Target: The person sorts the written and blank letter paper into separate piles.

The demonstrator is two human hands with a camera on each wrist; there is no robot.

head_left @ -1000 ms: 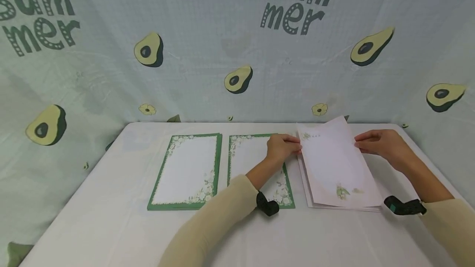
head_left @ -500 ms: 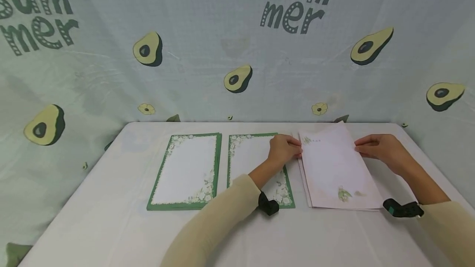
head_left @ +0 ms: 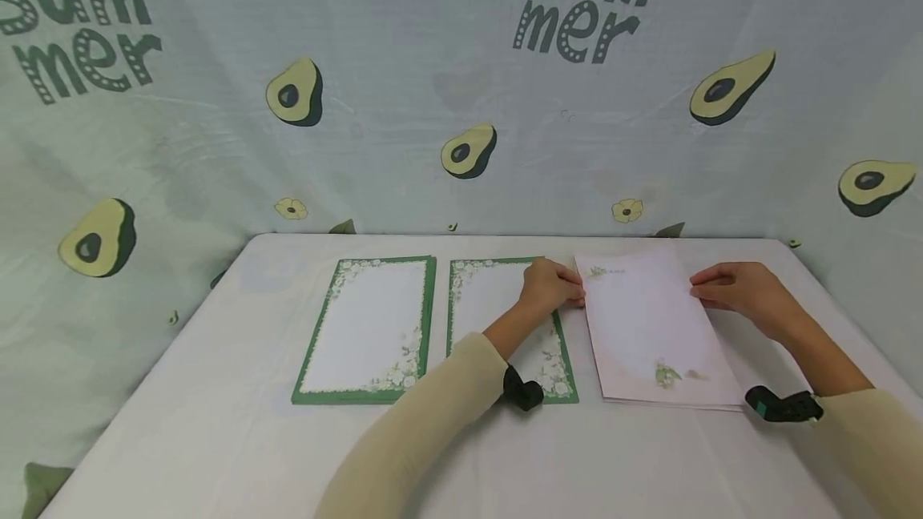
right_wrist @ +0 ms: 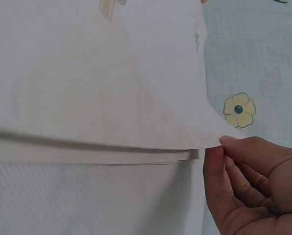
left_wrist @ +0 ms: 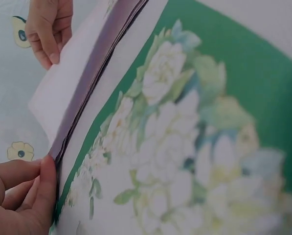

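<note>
A pale pink sheet of paper [head_left: 645, 327] with small leaf prints lies over a stack of similar sheets at the right of the table. My left hand [head_left: 550, 285] pinches its left edge near the upper corner; in the left wrist view thumb and fingertips meet at the stack's edge. On the opposite side my right hand [head_left: 746, 291] pinches the right edge between thumb and index finger. The right wrist view shows a gap between the top sheet [right_wrist: 111, 98] and the sheets below [right_wrist: 87, 157]. My left forearm partly hides the middle green-bordered stack [head_left: 490, 295].
Another green-bordered floral stack of paper [head_left: 364, 327] lies further left on the white table [head_left: 216, 423]. Behind the table hangs a cloth [head_left: 389, 38] printed with avocados and lettering. Each wrist wears a black device [head_left: 782, 404].
The top pink sheet has come down, and its raised far edge now lies flatter and more in line with the stack. Both hands keep their pinch on its sides.
</note>
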